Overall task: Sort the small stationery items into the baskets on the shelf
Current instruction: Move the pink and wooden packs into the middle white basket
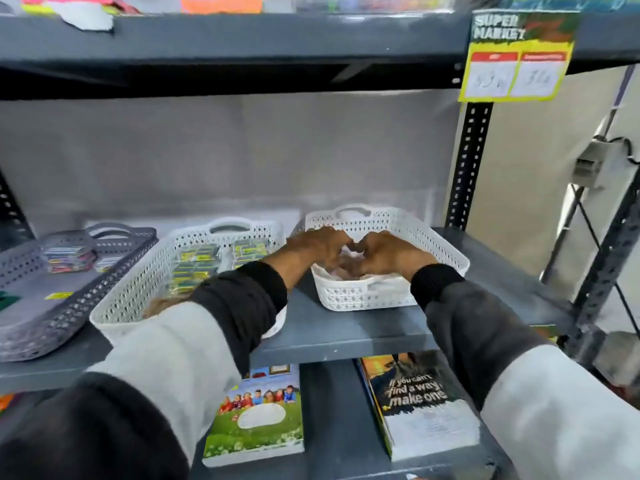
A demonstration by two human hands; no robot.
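Two hands, left hand [317,249] and right hand [386,252], reach into the right white basket [446,251] on the grey shelf [346,327], fingers curled over pale blurred items; I cannot tell what they grip. Beside it, a middle white basket [138,289] holds yellow-green packets [194,263], then a grey basket [69,306].

Soft, even daylight is falling across the shelf [346,327], brighter toward the right. A deep shadow is sitting under the upper shelf [225,77]. Motion blur is smearing the price tag [516,60] and both hands. Wide-angle distortion is bending the upright [467,161] and edges. Nothing is glaring.
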